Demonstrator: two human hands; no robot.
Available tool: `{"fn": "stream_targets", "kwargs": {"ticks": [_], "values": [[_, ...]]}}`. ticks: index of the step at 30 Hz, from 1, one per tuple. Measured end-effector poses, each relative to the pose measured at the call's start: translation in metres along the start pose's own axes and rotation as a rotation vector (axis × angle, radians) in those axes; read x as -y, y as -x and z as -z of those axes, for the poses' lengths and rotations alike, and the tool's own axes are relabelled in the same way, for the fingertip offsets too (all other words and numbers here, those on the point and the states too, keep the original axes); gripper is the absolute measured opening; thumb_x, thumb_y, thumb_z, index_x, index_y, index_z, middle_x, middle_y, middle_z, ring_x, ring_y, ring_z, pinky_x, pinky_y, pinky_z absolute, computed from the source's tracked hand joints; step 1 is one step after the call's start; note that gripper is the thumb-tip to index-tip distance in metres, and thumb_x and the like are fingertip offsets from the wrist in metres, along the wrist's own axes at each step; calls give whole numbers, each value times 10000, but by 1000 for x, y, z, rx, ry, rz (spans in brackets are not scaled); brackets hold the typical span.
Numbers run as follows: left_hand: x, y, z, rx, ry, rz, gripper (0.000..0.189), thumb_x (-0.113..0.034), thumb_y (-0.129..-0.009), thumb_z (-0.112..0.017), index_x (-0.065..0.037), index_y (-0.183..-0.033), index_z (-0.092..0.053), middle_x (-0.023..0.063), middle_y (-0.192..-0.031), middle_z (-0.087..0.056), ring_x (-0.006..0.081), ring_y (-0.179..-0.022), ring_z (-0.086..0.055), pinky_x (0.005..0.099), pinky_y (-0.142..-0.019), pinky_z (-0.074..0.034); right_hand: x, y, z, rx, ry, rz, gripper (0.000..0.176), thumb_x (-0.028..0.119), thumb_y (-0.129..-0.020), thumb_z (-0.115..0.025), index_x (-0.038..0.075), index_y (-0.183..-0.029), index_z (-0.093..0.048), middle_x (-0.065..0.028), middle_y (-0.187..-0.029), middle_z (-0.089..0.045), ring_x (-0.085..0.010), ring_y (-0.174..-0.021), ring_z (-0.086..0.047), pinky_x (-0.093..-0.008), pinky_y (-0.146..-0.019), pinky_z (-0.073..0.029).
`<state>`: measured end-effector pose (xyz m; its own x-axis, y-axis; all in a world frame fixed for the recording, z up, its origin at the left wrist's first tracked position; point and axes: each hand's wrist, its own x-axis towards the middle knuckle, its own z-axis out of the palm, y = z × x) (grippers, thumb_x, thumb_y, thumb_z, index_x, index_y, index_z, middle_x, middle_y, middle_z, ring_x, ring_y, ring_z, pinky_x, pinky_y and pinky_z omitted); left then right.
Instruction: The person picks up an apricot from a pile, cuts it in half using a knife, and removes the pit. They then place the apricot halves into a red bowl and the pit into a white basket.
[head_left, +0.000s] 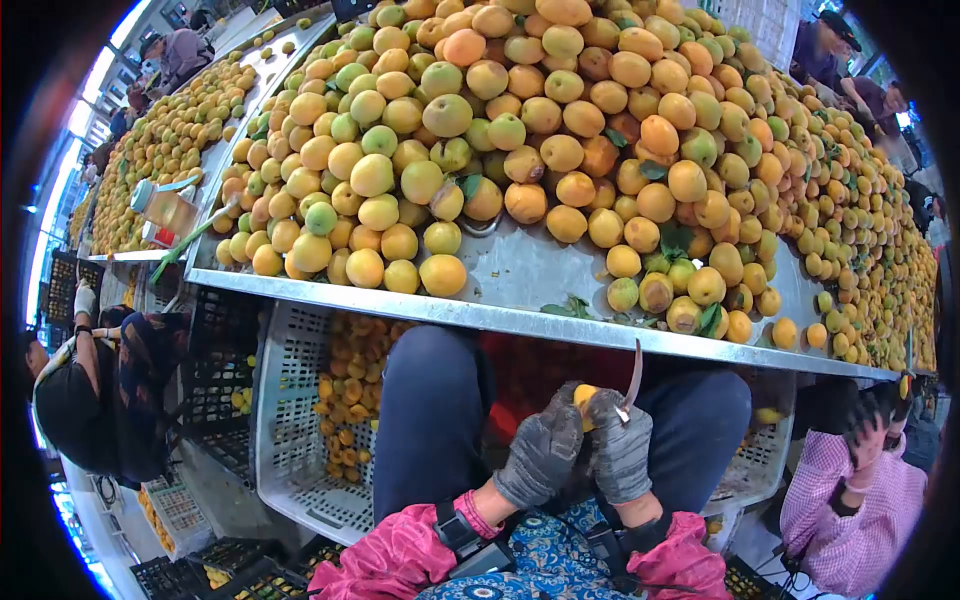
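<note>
My left hand (543, 452), in a grey knitted glove with dark stains, is closed around a yellow-orange apricot (583, 396) just below the metal table edge. My right hand (621, 446), gloved too, is closed on a knife; its curved blade (636, 374) points upward, and the handle is hidden in the fist. Both hands meet over my lap, and the right fingers reach the fruit. A large heap of apricots (470, 120), yellow, orange and some green, covers much of the metal table (510, 265) in front of me.
A grey plastic crate (290, 400) with apricot pieces (350, 375) stands beside my knee. Several dark crates (215, 370) are at the left. A plastic jar (165, 208) stands on the table's left side. Co-workers sit close at left (95, 400) and right (855, 500).
</note>
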<state>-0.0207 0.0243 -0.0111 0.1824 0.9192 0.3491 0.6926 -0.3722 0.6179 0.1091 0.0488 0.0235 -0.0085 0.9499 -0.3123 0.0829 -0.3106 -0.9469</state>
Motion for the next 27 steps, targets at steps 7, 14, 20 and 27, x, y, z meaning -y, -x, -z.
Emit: {"fn": "stream_targets", "kwargs": {"ticks": [7, 14, 20, 27], "values": [[-13, -21, 35, 99, 1393, 660, 567, -431, -1018, -353, 24, -1324, -500, 79, -1224, -595, 157, -1046, -578, 293, -898, -469, 7, 7, 19, 160, -443, -230, 521, 498, -946, -521, -7, -992, -642, 5, -671, -583, -54, -534, -515, -201, -467, -400], [-8, -12, 114, 105, 1445, 780, 634, -535, -971, -365, 20, -1218, -546, 89, -775, -622, 112, -517, -520, 237, -453, -410, 24, 23, 25, 397, -684, -319, 655, 576, -873, -582, -35, -1107, -600, -21, -623, -556, -84, -402, -454, -237, -370, -376], [8, 11, 230, -208, 230, 599, 422, -299, -993, -379, 18, -1139, -615, 105, -897, -659, 226, -837, -651, 325, -736, -509, 28, 30, 22, 453, -790, -362, 637, 555, -880, -585, -29, -1135, -586, -10, -595, -538, -83, -391, -443, -230, -369, -371], [-16, -6, 158, -93, 377, 342, 356, -150, -865, -577, -13, -1192, -603, 151, -1133, -619, 298, -1049, -603, 376, -925, -466, 35, 45, 0, 625, -841, -432, 551, 521, -899, -584, 8, -1101, -580, -37, -744, -622, -110, -529, -564, -214, -453, -423]]}}
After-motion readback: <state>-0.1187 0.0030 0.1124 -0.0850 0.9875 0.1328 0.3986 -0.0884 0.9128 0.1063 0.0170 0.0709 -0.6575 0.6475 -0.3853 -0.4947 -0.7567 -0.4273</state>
